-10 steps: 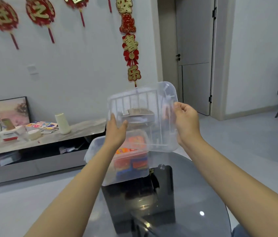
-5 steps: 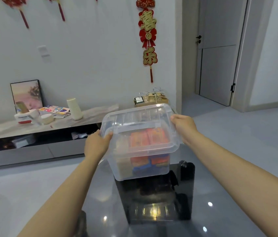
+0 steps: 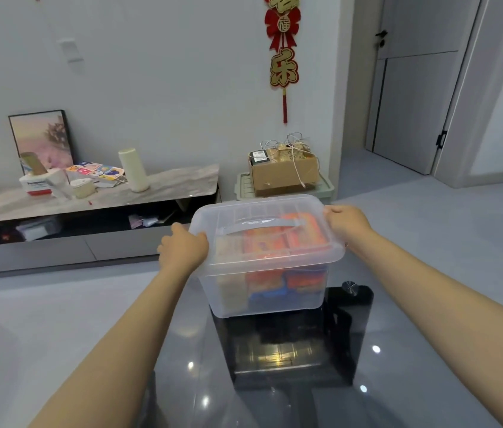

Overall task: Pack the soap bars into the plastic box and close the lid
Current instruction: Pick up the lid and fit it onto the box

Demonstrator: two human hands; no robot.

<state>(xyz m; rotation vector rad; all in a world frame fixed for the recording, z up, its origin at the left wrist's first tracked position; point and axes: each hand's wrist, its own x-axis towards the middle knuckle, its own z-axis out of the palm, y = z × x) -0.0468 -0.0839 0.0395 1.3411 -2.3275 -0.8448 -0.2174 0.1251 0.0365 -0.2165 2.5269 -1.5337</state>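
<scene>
We see one clear plastic box (image 3: 267,291) on the dark glass table (image 3: 398,381), one lid (image 3: 262,233) lying flat on it, long axis running 9 to 3 o'clock. Inside, orange-wrapped soap bars (image 3: 287,239) are stacked; we cannot count them. Our left hand (image 3: 183,247) curls onto the lid's 9 o'clock edge, our right hand (image 3: 347,222) pinches its 2 o'clock corner.
</scene>
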